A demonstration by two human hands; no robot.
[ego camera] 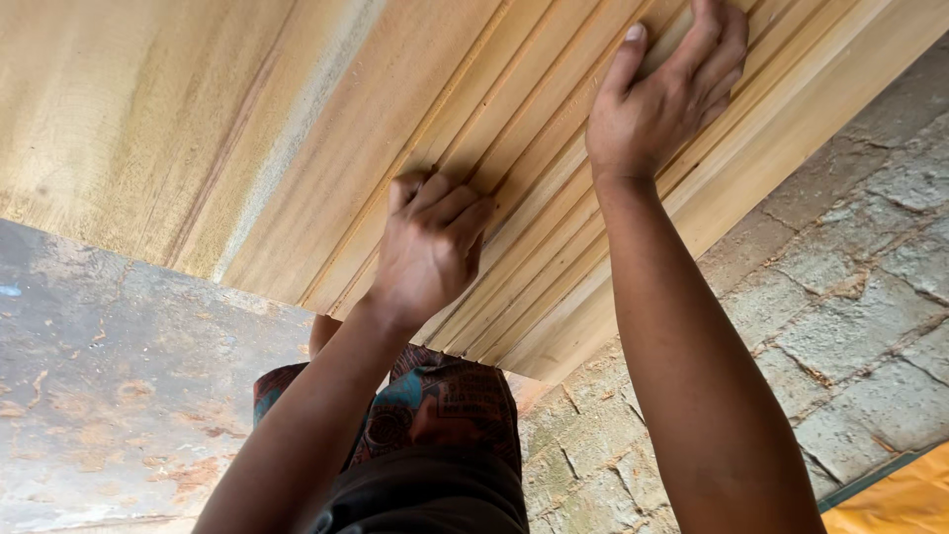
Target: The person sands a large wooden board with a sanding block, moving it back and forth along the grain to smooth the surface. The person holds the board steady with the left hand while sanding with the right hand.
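A wide pale wooden panel (247,129) with grooved, ridged moulding (554,227) along one side fills the upper half of the view. My left hand (430,247) presses on the moulding near its lower end, fingers curled down against the ridges; whether something is under the fingers is hidden. My right hand (667,89) lies farther up the same moulding, fingers spread flat on the wood, thumb pointing up.
Below the panel on the left is a stained grey concrete floor (119,396). A rough grey block wall or paving (850,297) is at the right. An orange sheet (900,499) shows at the bottom right corner. Patterned cloth of my clothing (435,415) is at bottom centre.
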